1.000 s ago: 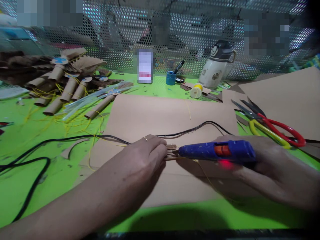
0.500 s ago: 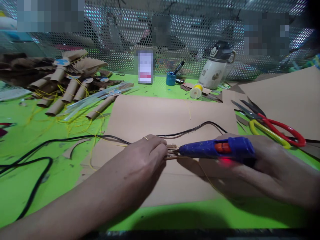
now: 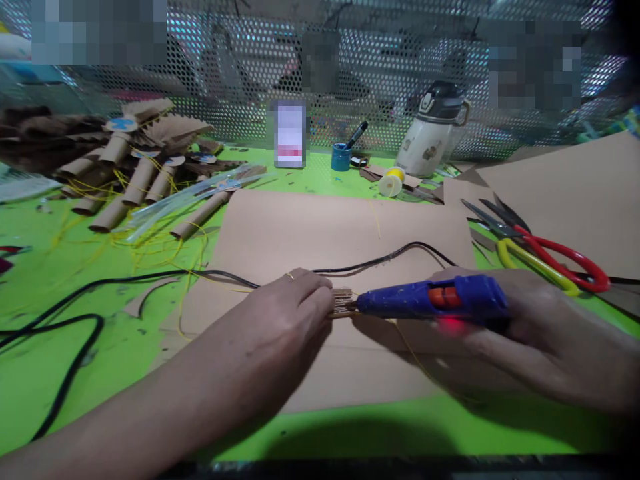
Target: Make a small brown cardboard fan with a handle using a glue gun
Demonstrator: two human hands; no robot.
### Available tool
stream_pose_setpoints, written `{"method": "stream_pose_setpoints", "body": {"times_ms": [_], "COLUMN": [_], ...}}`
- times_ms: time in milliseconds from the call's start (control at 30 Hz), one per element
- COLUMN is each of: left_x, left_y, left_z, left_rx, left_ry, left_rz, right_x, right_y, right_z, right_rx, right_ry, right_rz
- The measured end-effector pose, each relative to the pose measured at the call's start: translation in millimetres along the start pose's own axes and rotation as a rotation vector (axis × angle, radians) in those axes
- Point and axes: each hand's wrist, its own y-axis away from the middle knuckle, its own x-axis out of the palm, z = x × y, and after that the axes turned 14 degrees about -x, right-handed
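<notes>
My right hand (image 3: 545, 340) grips a blue glue gun (image 3: 410, 298) with an orange-red part showing in its side and a red glow beneath. Its nozzle touches, or nearly touches, a small pleated piece of brown paper (image 3: 343, 301). From the left, my left hand (image 3: 293, 307) is closed over that pleated paper, so most of it is hidden under the fingers. Both hands are over a large brown paper sheet (image 3: 300, 230). A thin yellow string (image 3: 413, 353) trails from near the pleats toward the front right.
Red- and yellow-handled scissors (image 3: 540, 253) lie at the right. A black cord (image 3: 150, 275) crosses the green table. Paper tubes (image 3: 137, 180) with fans are heaped at the left. A thread spool (image 3: 391, 181), blue pot (image 3: 341, 157), bottle (image 3: 430, 133) and phone (image 3: 290, 133) stand behind.
Hardly anything differs. The whole view has shifted very slightly; both hands and the glue gun keep their places at the pleated paper.
</notes>
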Motion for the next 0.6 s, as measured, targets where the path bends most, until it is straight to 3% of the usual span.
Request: {"method": "stream_pose_setpoints", "body": {"times_ms": [600], "left_x": [2.6], "left_y": [0.3], "left_z": [1.1], "left_rx": [0.016], "left_ry": [0.003], "left_rz": [-0.018], "right_x": [1.4], "right_y": [-3.9], "right_z": [3.9], "right_rx": [-0.008], "right_ry": [-0.027], "right_rz": [-0.014]}}
